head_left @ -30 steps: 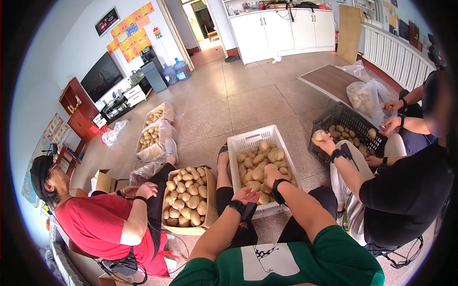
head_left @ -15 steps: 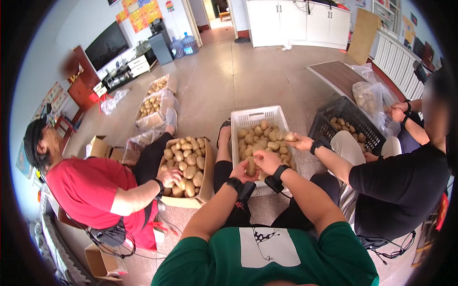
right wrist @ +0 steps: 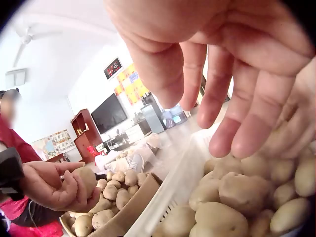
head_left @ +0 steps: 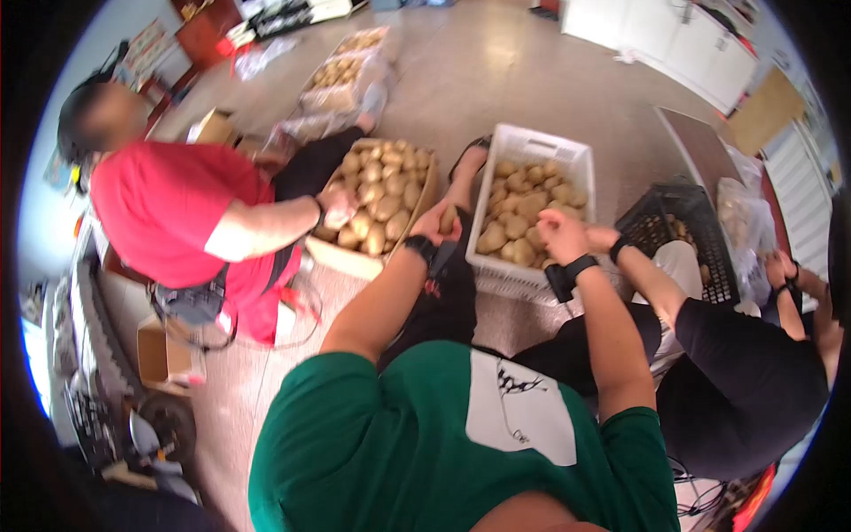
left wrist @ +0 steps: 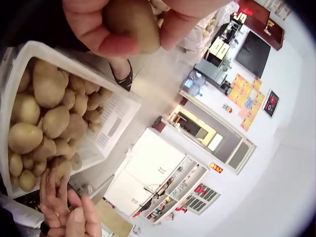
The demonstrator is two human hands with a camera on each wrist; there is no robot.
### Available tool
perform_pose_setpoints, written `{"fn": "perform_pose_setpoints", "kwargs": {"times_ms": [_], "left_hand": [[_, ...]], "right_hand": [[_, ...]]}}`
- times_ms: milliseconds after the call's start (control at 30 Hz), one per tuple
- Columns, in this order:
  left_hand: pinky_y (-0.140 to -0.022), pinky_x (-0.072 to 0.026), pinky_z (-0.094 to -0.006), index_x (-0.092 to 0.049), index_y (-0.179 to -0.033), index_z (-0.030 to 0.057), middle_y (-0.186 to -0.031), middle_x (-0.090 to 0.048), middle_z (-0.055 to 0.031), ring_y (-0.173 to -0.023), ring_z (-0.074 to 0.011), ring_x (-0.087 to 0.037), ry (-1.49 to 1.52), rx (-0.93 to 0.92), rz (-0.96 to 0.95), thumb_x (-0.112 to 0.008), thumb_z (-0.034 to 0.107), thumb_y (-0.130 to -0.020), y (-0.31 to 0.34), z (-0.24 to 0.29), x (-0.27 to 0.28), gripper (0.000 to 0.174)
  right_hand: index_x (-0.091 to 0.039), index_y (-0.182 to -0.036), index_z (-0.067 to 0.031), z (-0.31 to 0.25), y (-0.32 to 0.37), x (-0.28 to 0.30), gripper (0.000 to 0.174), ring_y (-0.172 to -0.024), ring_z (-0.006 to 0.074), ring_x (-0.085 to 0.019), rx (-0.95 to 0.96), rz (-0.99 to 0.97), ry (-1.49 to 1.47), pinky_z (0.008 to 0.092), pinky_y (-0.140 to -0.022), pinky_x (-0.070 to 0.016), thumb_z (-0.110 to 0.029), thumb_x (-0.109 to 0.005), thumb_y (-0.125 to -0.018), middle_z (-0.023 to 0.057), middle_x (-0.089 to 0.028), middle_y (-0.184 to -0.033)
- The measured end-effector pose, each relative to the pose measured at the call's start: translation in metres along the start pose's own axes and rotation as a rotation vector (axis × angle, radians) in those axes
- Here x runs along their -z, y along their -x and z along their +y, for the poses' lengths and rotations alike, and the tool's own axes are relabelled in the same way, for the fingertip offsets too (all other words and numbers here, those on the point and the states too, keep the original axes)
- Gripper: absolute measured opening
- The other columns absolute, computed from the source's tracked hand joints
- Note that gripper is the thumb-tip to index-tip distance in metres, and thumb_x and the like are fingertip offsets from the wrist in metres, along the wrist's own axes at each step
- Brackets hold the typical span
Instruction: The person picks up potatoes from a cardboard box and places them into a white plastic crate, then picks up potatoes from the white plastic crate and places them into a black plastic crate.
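Observation:
My left hand [head_left: 436, 222] holds a potato [head_left: 449, 219] between the cardboard box [head_left: 432, 191] and the white crate [head_left: 589, 183]. The left wrist view shows that potato [left wrist: 132, 23] pinched between thumb and fingers. Over the right side of the white crate, full of potatoes, is my right hand [head_left: 564, 238]. Its fingers [right wrist: 216, 107] hang relaxed and apart in the right wrist view, with nothing between them, above the crate's potatoes [right wrist: 245, 193]. The cardboard box is heaped with potatoes [head_left: 387, 208].
A person in red [head_left: 186, 208] reaches into the cardboard box from the left. At the right, a person in black [head_left: 740, 377] has a hand by the white crate's edge. A black crate [head_left: 720, 253] stands beyond it, with bagged potatoes [head_left: 734, 208] behind.
My left hand has moved left from over the white crate, carrying a potato; my right hand has parted from it. The head view has swung left and down.

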State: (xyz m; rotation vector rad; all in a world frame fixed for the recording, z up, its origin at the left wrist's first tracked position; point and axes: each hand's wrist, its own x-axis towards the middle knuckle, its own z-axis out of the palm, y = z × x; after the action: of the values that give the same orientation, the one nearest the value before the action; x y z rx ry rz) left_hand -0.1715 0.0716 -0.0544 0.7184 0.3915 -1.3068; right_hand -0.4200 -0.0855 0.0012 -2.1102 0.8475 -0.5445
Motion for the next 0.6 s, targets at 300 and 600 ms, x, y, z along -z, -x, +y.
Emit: {"fn": "perform_pose_setpoints", "kwargs": {"times_ms": [300, 600], "left_hand": [[-0.054, -0.0534, -0.0334, -0.041, -0.110, 0.0050, -0.093, -0.050, -0.0131, -0.068, -0.0238, -0.056, 0.295, -0.179, 0.314, -0.055, 0.017, -0.086, 0.014, 0.039, 0.066, 0.030], [-0.066, -0.0531, -0.0394, -0.036, -0.120, 0.0092, -0.111, -0.043, -0.0136, -0.090, -0.0286, -0.056, 0.307, -0.335, 0.449, -0.043, 0.014, -0.091, 0.022, 0.078, 0.096, 0.030]], "right_hand": [[-0.057, -0.101, -0.0023, -0.010, 0.005, 0.004, 0.025, -0.066, 0.0171, -0.060, 0.000, -0.055, -0.022, 0.0288, -0.064, -0.0464, -0.018, -0.058, -0.081, 0.0073, -0.061, -0.078], [-0.057, -0.101, -0.0027, -0.002, -0.002, -0.002, 0.025, -0.075, 0.0194, -0.059, -0.073, -0.092, 0.014, 0.0294, -0.069, -0.0458, -0.017, -0.058, -0.080, 0.0081, -0.062, -0.080]]}}
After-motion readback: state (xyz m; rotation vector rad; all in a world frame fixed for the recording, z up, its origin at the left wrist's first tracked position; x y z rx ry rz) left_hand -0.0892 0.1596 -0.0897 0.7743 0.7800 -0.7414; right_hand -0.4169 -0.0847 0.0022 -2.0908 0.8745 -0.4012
